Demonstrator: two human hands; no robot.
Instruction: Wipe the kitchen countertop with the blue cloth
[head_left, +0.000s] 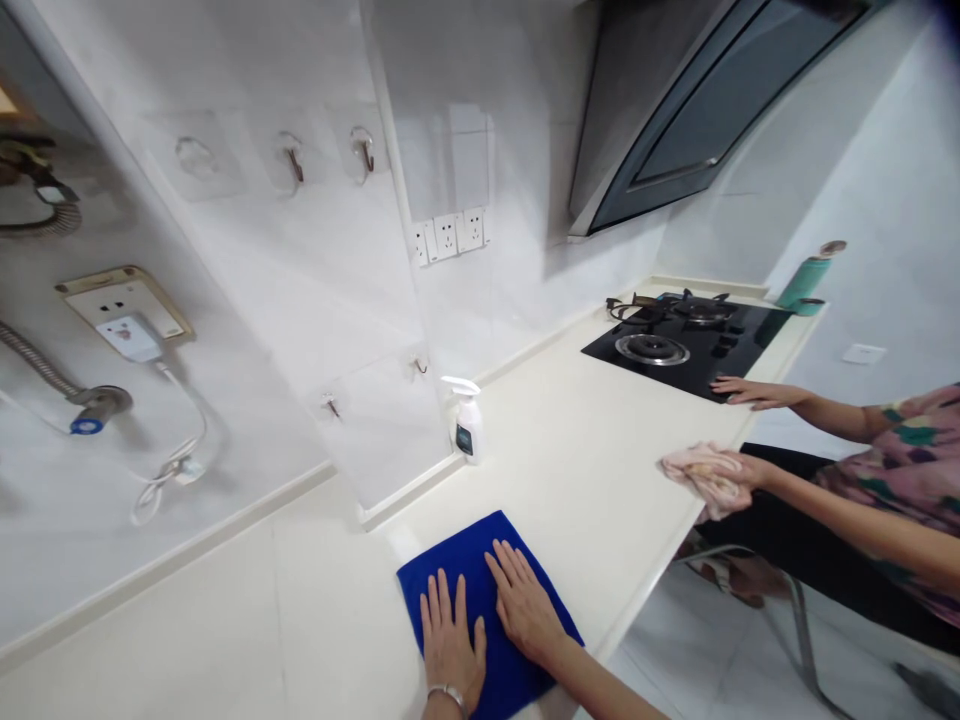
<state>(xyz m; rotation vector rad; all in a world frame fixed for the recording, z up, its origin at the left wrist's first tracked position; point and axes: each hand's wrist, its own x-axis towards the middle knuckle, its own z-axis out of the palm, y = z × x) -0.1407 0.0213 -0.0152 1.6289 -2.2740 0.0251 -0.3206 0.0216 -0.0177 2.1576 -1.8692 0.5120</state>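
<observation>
A blue cloth (484,560) lies spread out on the white countertop (577,470). My left hand (452,650) rests flat on its left part, fingers stretched out, with a bracelet at the wrist. On the cloth's right part, my right hand (525,605) is also flat, its fingers extended and close together. Neither hand grips the cloth; both press on it from above. Beyond the cloth, against the wall corner, stands a white spray bottle (468,425) with a dark label, upright and apart from my hands.
At the right, another person's hand (750,475) holds a pink cloth (705,470) at the counter edge; their other hand (757,392) touches the black gas stove (675,350). A range hood (675,130) overhangs it. A green cylinder (806,282) stands beyond. Wall hooks and sockets (446,237) line the wall.
</observation>
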